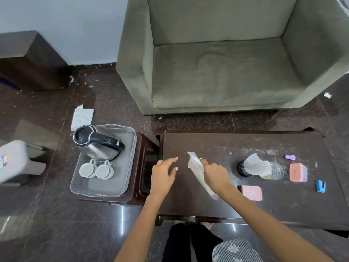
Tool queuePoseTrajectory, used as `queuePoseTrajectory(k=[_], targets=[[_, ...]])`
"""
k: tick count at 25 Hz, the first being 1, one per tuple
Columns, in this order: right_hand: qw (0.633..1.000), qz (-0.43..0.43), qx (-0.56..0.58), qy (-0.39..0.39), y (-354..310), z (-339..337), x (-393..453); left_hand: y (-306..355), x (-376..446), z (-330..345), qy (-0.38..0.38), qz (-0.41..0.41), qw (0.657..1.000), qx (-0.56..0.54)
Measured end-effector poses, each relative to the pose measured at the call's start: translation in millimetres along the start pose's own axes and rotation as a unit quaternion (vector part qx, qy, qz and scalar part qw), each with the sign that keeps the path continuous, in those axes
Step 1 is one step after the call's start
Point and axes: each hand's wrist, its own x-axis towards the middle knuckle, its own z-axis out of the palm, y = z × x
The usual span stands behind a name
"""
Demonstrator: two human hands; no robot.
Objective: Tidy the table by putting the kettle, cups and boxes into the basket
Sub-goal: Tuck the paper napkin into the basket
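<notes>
White cloth (201, 173) gripped in right hand (215, 174).

A grey-green armchair (226, 59) fills the view at 12 o'clock. On the dark table (245, 201), a blue stapler (320, 186) lies at 3 o'clock, with a small purple piece (290, 157) beyond it near the far edge. A spotted paper scrap (82, 116) lies on the floor at 10 o'clock. A grey bin (17, 163) stands at 9 o'clock.
</notes>
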Motion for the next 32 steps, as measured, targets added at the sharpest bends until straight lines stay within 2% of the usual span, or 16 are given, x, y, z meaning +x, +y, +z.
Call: queuePoseTrajectory(k=[4, 8, 15, 18, 21, 25, 29, 32], targets=[[0.991, 0.053, 0.124, 0.006, -38.5, -11.6, 19.3, -18.0, -6.3, -11.9, 0.012, -0.022, 1.0, -0.015], [0.968, 0.058, 0.242, 0.016, -104.6, -18.8, 52.4, -51.9, -3.4, -43.3, 0.057, -0.03, 0.998, 0.026], [0.943, 0.063, 0.326, -0.003, -240.1, -14.8, 131.3, -143.7, 21.7, -123.8, 0.07, -0.015, 0.984, 0.161], [0.935, 0.09, 0.343, -0.009, -281.3, -4.2, 167.6, -176.7, 31.5, -145.5, 0.034, 0.0, 0.98, 0.195], [0.931, 0.138, 0.337, -0.018, -300.0, 5.3, 193.7, -196.6, 33.0, -154.9, 0.012, 0.021, 0.98, 0.197], [0.923, 0.151, 0.353, -0.033, -311.8, 14.2, 212.9, -213.2, 37.4, -159.6, -0.004, 0.025, 0.984, 0.178], [0.949, 0.157, 0.274, -0.012, -307.0, 19.0, 213.8, -218.8, 43.2, -157.1, -0.022, 0.026, 0.985, 0.17], [0.968, 0.116, 0.224, -0.013, -307.7, 26.4, 213.2, -220.2, 48.2, -156.8, -0.029, 0.028, 0.985, 0.167]])
